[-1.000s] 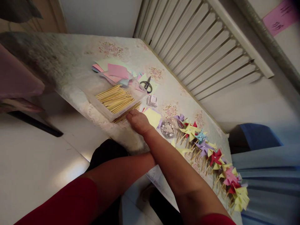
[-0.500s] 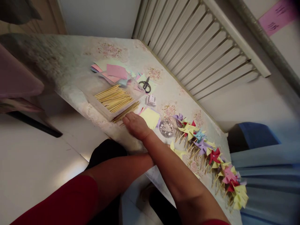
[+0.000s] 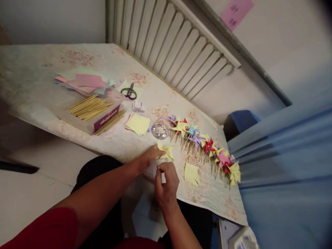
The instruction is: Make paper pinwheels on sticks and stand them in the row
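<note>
My left hand [image 3: 150,156] pinches a yellow paper pinwheel [image 3: 168,152] by its edge, just above the table's front edge. Close below it, my right hand [image 3: 167,183] is closed with fingers pinched on a thin wooden stick, mostly hidden by the fingers. A cut yellow paper square [image 3: 192,173] lies right of my hands. Beyond them stands a round clear container of small shiny pieces [image 3: 159,130]. A stack of yellow and other coloured paper squares [image 3: 138,124] is to its left.
A plastic box [image 3: 106,117] of wooden sticks [image 3: 89,107] stands at left, with more sticks [image 3: 110,122] beside it. Coloured paper sheets [image 3: 89,81], black scissors [image 3: 129,92] and a small clear box [image 3: 138,106] lie behind. Finished pinwheels [image 3: 197,139] line the right. A radiator [image 3: 166,45] runs behind the table.
My right hand has moved from the sticks beside the box back to my left hand, uncrossing my arms. The yellow pinwheel is now in plain view. The camera view has shifted right.
</note>
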### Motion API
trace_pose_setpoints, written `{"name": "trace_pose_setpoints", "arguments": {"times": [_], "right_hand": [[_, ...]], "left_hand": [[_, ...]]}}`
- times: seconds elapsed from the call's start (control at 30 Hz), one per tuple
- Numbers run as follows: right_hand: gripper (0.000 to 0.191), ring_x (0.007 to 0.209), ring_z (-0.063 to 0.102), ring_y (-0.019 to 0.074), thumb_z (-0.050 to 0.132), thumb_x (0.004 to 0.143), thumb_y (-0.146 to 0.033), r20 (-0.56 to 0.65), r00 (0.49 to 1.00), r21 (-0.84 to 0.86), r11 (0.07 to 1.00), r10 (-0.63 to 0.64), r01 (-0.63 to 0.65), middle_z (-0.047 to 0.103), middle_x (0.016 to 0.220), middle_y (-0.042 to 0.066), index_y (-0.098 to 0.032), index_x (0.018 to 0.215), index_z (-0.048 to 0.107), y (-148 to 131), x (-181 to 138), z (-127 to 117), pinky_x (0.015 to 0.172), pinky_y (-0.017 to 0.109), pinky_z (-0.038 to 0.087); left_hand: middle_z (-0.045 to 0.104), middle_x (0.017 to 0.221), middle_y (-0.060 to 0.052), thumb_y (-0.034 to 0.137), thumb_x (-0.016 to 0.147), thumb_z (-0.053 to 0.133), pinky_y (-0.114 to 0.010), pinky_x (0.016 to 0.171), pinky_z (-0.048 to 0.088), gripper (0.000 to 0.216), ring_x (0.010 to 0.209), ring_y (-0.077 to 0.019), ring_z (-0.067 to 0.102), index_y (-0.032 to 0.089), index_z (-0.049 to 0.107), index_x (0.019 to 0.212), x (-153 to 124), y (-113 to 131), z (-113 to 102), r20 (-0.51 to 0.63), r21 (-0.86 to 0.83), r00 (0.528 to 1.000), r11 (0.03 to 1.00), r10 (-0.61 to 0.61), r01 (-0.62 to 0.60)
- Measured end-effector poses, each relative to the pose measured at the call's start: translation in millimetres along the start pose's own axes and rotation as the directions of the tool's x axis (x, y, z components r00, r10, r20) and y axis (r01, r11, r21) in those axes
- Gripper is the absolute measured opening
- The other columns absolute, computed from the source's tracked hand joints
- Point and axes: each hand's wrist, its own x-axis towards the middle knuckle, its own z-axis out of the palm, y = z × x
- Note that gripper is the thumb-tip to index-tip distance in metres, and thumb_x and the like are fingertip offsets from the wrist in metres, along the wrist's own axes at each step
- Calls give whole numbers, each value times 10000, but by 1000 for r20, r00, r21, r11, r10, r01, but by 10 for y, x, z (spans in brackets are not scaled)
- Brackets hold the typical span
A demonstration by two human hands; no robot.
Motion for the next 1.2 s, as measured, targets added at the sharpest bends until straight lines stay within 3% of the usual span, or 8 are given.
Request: {"name": "trace_pose_setpoints", "arguments": {"times": [0.07,0.17,0.23,0.33,0.53,0.77,0.93,1.2], "right_hand": [[127,761,554,202,509,888,-184,-54,968,45,969,246,-244,590,786,34,-242,813,593,111,-196,-198,704,340,452],[98,676,511,169,581,844,-285,-130,811,251,810,571,-530,537,703,-12,-230,766,603,252,-331,-415,649,292,429],[85,621,489,146,637,767,-300,-117,713,403,690,691,-602,516,646,-40,-219,757,617,322,-328,-524,605,263,408],[113,561,479,117,665,699,-287,-89,645,556,576,759,-600,526,588,-62,-198,762,636,378,-272,-638,576,237,400],[193,505,562,113,696,657,-293,-7,605,770,390,796,-504,609,557,-50,-183,786,602,282,-227,-730,554,237,463],[303,411,464,60,745,639,-292,55,649,859,296,759,-419,634,636,-37,-174,892,630,50,-218,-966,361,167,225],[322,389,368,37,722,662,-314,48,646,858,300,762,-417,649,658,-29,-173,945,656,-15,-273,-1104,357,178,176],[212,356,293,23,665,708,-315,24,623,838,324,782,-439,599,590,-58,-166,859,656,-82,-310,-1177,364,188,138]], "left_hand": [[760,815,-44,179,636,798,-288,703,524,252,717,-198,678,167,745,882,49,26,58,-43,-26,999,1000,-19,17],[747,752,-28,118,616,793,-263,687,522,174,698,-195,685,167,723,767,55,55,69,-147,-56,987,997,-64,56],[749,761,-17,59,609,787,-249,694,530,201,679,-175,683,175,716,756,24,64,50,-207,-87,974,994,-88,71],[749,790,-14,7,613,775,-238,705,541,235,694,-164,688,168,712,772,-65,63,24,-262,-95,961,993,-94,71],[742,782,-37,-25,599,772,-227,670,554,233,656,-143,668,110,701,776,-255,37,26,-315,-85,945,994,-92,68],[740,834,-15,-20,580,791,-233,717,570,319,729,-140,682,147,684,830,-236,8,-18,-381,-22,923,998,-61,57],[736,858,-18,-37,604,752,-225,703,576,317,737,-134,680,155,679,847,-220,13,-3,-397,-19,916,998,-56,53],[737,847,-15,-70,606,741,-230,717,594,320,732,-136,688,151,684,830,-238,42,37,-416,-3,907,998,-61,65]]}}
